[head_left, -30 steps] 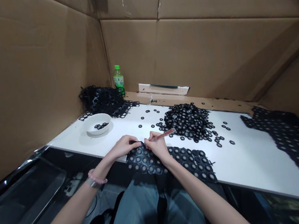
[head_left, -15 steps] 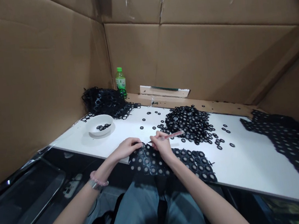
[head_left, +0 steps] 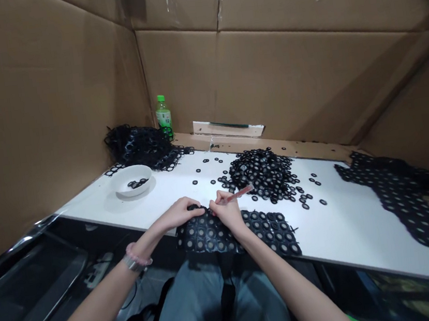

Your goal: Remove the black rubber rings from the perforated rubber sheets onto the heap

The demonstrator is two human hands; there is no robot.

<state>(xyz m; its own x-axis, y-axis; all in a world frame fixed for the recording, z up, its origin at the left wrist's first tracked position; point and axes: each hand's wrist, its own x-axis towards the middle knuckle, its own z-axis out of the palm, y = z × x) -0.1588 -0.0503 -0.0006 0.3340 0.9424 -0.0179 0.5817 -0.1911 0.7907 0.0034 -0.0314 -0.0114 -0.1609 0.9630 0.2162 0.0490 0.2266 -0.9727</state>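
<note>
A black rubber sheet of ring-shaped pieces (head_left: 268,232) hangs over the table's front edge towards my lap. My left hand (head_left: 183,211) is closed on its upper left edge, thumb on top. My right hand (head_left: 226,212) grips a slim tool with a reddish see-through handle (head_left: 242,192), pen-fashion. The tool's tip meets the sheet's top edge close to my left thumb, but my fingers partly hide it. Just beyond my hands lies a heap of loose black rings (head_left: 261,173), with single rings scattered around it.
A white bowl (head_left: 116,187) with a few rings stands at left. Behind it are a tangle of black netting scrap (head_left: 138,146) and a green-capped bottle (head_left: 163,117). More perforated black sheet (head_left: 394,190) lies at right. Cardboard walls (head_left: 286,79) enclose the white table (head_left: 349,237).
The whole view has shifted slightly, so things appear further left. My right hand and the tool have come closer to my left hand at the sheet's edge.
</note>
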